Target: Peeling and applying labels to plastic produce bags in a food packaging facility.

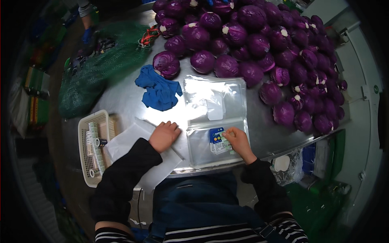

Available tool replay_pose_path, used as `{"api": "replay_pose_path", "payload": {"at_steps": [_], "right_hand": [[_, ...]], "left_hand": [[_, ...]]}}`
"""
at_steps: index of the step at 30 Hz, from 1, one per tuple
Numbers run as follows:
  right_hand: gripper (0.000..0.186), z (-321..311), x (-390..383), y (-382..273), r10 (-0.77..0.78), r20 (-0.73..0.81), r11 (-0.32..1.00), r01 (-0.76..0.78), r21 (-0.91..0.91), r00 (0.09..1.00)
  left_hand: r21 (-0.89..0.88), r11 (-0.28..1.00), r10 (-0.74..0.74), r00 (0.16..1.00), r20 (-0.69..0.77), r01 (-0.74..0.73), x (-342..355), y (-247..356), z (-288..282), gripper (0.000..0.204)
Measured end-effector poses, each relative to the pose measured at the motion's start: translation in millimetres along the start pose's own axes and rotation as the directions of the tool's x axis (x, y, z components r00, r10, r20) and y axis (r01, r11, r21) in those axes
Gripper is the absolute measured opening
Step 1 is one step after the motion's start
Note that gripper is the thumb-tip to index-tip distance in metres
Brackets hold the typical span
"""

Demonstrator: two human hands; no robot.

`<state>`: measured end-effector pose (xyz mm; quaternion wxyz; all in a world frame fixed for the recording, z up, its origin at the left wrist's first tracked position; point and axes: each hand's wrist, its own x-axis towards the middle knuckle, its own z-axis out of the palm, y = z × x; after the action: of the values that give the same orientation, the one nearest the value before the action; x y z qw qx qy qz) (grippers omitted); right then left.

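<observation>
A stack of clear plastic bags (pixel 194 150) lies on the metal table in front of me. On it is a blue-and-white printed label (pixel 218 139). My right hand (pixel 240 144) is closed in a pinch at the label's right edge, on a small pale green-and-white sticker (pixel 226 146). Farther up the bags shows a whitish rectangular patch (pixel 215 110). My left hand (pixel 163 137) rests palm down, left of the bags, its fingers loosely stretched and nothing seen in them. Under that wrist and forearm spreads a white sheet (pixel 129 139).
Purple cabbages (pixel 248 44) are heaped across the table's back and right. A crumpled blue cloth (pixel 160 91) lies beyond my left hand. At left stand a cream basket (pixel 106 121) of label rolls (pixel 94 141) and a green mesh sack (pixel 105 56). Another person's blue-gloved hand (pixel 87 35) shows behind.
</observation>
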<state>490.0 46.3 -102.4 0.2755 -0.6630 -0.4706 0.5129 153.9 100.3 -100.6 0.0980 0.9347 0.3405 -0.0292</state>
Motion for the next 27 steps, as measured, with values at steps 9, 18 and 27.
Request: {"api": "replay_pose_path", "payload": {"at_steps": [9, 18, 27], "right_hand": [[0.027, 32.5, 28.4, 17.2, -0.204, -0.101, 0.790, 0.103, -0.604, 0.974], [0.022, -17.3, -12.7, -67.9, 0.107, 0.308, 0.957, -0.181, 0.225, 0.945], [0.019, 37.8, 33.7, 24.2, -0.197, -0.084, 0.939, 0.163, -0.301, 0.977]], "left_hand": [[-0.520, 0.826, 0.135, 0.973, -0.188, -0.216, 43.6, 77.2, 34.7, 0.028], [-0.987, 0.035, -0.712, 0.697, 0.086, 0.157, 64.0, 37.1, 49.2, 0.024], [-0.431, 0.891, 0.110, 0.989, -0.101, -0.143, 44.6, 71.2, 31.6, 0.024]]}}
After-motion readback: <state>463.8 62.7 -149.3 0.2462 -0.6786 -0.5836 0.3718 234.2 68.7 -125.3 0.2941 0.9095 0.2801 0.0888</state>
